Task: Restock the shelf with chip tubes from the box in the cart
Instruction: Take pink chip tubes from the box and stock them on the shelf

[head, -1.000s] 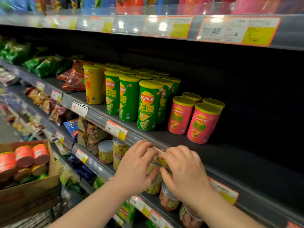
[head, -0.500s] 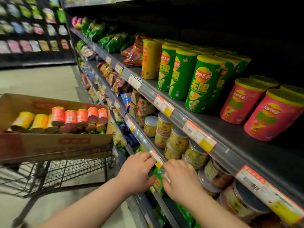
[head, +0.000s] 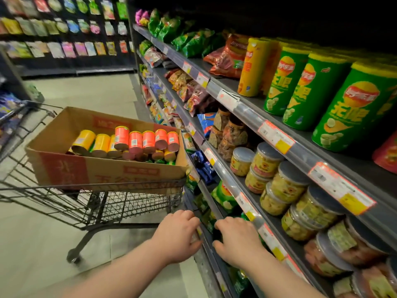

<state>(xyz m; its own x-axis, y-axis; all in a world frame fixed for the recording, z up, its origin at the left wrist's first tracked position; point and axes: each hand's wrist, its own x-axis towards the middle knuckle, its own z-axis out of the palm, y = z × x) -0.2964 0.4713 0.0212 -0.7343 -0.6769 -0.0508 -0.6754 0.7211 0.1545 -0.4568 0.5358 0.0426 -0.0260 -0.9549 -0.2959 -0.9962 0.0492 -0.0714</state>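
An open cardboard box sits in a wire cart at left. Inside lie orange-red chip tubes and yellow chip tubes on their sides. On the upper shelf at right stand a yellow tube, tall green tubes and a pink tube at the frame edge. My left hand and my right hand hover side by side at a low shelf edge, well right of and below the box. Their fingers are loosely curled and I see nothing held.
Lidded jars fill the shelf under the tubes. Snack bags line the shelves farther along. Price labels run along the shelf rails. A wall of hanging packets closes the aisle end beyond the tiled floor.
The view swung left and down, bringing the cart and box fully into sight. Both hands dropped from the price label on the jar shelf's rail to a lower shelf edge and parted slightly.
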